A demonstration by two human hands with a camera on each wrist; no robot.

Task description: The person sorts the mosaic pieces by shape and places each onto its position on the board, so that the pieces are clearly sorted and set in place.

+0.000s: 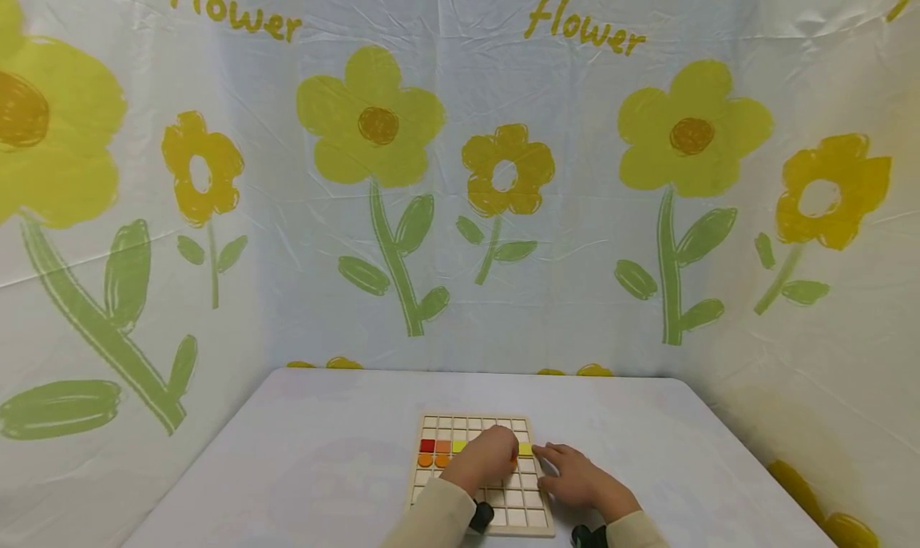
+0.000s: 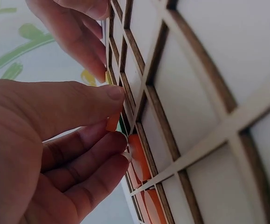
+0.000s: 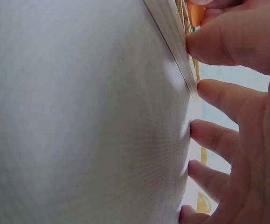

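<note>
A wooden grid board (image 1: pixel 512 518) lies on the table, divided into small square cells. One row shows a red square tile (image 1: pixel 427 446), an orange square tile (image 1: pixel 443 447) and a yellow tile (image 1: pixel 525 450). Below the red and orange tiles sit orange discs (image 1: pixel 426 459). My left hand (image 1: pixel 492 454) is over the board and pinches an orange piece (image 2: pixel 112 122) between thumb and fingers; it hides part of that row. My right hand (image 1: pixel 580 478) touches the board's right edge with thumb and index finger (image 3: pixel 218 93), its fingers spread and the other fingertips on the table.
The white table (image 1: pixel 323 452) extends around the board on all sides. A curtain (image 1: pixel 460 316) printed with yellow flowers surrounds the table at the back and both sides. Dark wrist straps (image 1: pixel 481 516) are visible near both sleeves.
</note>
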